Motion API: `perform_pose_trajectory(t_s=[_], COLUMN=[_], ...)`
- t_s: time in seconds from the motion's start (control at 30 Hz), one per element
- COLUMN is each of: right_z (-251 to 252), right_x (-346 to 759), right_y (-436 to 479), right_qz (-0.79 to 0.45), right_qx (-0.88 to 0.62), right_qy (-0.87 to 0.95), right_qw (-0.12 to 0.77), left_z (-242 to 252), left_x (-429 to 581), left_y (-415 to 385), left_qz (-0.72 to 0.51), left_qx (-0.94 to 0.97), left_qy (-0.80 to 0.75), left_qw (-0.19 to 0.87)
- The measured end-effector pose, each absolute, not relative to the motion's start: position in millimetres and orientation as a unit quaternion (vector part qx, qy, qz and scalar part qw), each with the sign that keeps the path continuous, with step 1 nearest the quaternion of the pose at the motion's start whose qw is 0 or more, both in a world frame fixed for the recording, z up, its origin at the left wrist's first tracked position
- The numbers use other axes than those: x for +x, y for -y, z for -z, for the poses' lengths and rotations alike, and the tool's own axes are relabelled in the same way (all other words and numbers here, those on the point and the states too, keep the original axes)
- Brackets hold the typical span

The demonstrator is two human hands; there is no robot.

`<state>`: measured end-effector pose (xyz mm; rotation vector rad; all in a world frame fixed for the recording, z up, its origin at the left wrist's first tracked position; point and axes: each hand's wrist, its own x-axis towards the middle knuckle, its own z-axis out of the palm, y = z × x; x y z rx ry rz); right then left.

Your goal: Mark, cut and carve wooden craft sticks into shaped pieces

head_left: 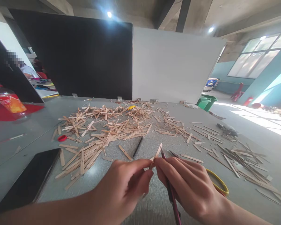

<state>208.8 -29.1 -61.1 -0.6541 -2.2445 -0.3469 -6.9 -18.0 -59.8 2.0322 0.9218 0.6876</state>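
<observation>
Low in the middle of the head view, my left hand (pixel 127 184) pinches the bottom end of a thin wooden stick (pixel 157 153) that points up and to the right. My right hand (pixel 189 184) is closed around a slim dark red tool (pixel 172 195), whose tip meets the stick near my fingertips. The two hands touch at the thumbs. Beyond them a big heap of pale wooden sticks (pixel 107 131) covers the grey table (pixel 28 131).
A black phone (pixel 29 179) lies at the left front. A yellow-handled tool (pixel 219 182) peeks out behind my right hand. A black pen (pixel 138 147), a red cap (pixel 62 137), a bottle (pixel 8 100) and dark stick offcuts (pixel 239 157) are around. Black and white boards stand behind.
</observation>
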Motion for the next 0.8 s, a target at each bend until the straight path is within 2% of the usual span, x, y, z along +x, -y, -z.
perform_pose_trajectory(t_s=[0.2,0.47,0.67,0.8], right_z=[61.0,68.1,72.4,76.8], right_x=[207.1,211.6,209.5,202.9], right_y=[27.3,25.2,29.5,34.7], right_qz=[0.132,0.082,-0.021,-0.011], right_qx=[-0.264,-0.302,-0.330,-0.383], right_qy=[0.885,0.871,0.841,0.798], right_qw=[0.358,0.378,0.429,0.465], left_z=[56.5,55.8,57.9,59.8], left_x=[-5.9,-6.2,-6.1,-5.9], left_y=[17.7,18.2,19.6,20.3], left_qz=[-0.252,-0.241,-0.261,-0.281], left_qx=[0.803,0.778,0.725,0.748], left_qy=[-0.356,-0.361,-0.393,-0.375], left_qw=[0.406,0.455,0.502,0.469])
